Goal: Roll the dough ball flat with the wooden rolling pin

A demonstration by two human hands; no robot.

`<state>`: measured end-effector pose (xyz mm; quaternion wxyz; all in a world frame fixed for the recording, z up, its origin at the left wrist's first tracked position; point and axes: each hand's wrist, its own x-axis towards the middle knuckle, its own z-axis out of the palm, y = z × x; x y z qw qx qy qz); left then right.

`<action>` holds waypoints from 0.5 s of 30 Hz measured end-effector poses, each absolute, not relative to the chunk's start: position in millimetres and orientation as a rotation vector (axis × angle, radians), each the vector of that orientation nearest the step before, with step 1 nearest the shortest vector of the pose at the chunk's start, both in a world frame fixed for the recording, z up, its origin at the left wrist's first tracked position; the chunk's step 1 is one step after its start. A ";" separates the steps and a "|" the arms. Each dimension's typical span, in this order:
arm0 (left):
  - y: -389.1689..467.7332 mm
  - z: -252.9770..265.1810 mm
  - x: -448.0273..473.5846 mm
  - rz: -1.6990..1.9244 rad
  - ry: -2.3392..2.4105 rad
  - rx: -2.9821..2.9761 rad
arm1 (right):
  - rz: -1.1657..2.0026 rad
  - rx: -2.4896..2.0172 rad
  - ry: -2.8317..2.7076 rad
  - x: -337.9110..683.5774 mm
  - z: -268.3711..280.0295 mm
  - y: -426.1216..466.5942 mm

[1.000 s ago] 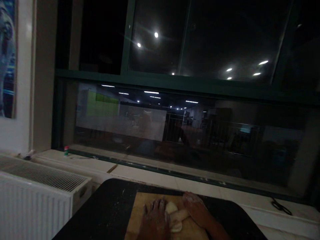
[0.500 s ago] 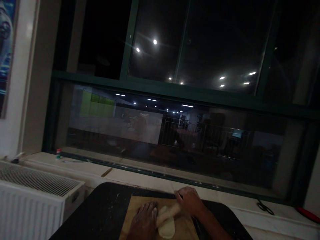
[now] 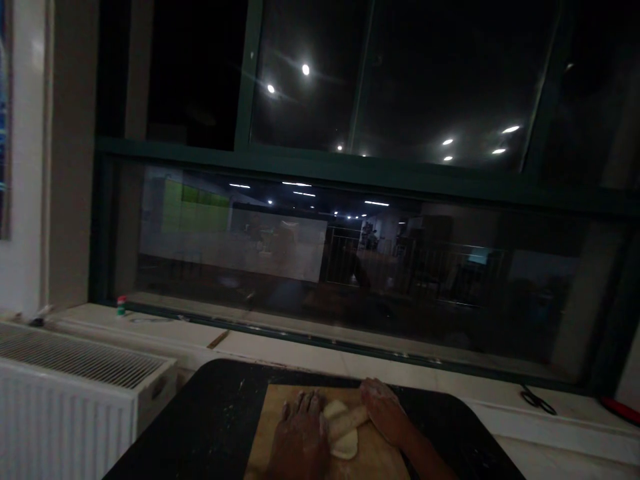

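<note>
One left hand, right hand flatter than before, fingers extended, palms on rolling pin, over dough

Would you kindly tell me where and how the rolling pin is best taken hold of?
Probably by its two ends, from above, with one palm on each: the rolling pin is a straight bar lying slantwise across the dough, its middle over it. The left hand and right hand cover those ends now.

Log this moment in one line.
left hand: at rolling pin, one end; right hand: at other end; dough: beneath pin, on wooden board
</note>
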<state>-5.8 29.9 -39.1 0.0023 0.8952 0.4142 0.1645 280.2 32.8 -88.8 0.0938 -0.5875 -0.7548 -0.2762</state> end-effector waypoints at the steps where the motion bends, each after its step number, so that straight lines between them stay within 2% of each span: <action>1: 27.5 -39.7 -5.8 0.551 1.295 2.808 | -0.851 -1.723 -2.242 283.2 -91.6 23.9; 7: 25.6 -61.6 -11.9 0.710 1.175 3.020 | -1.020 -1.663 -2.171 282.4 -96.7 -43.3; 9: 29.9 -68.7 -13.5 0.802 1.114 3.075 | -0.884 -1.747 -2.158 270.5 -83.3 -62.8; 12: 39.5 -69.4 -12.7 0.885 1.093 3.049 | -0.477 -2.071 -2.025 247.8 -46.3 -70.8; 15: 49.7 -59.9 -10.5 0.832 1.185 2.966 | -0.399 -2.140 -1.936 235.8 -8.4 -46.1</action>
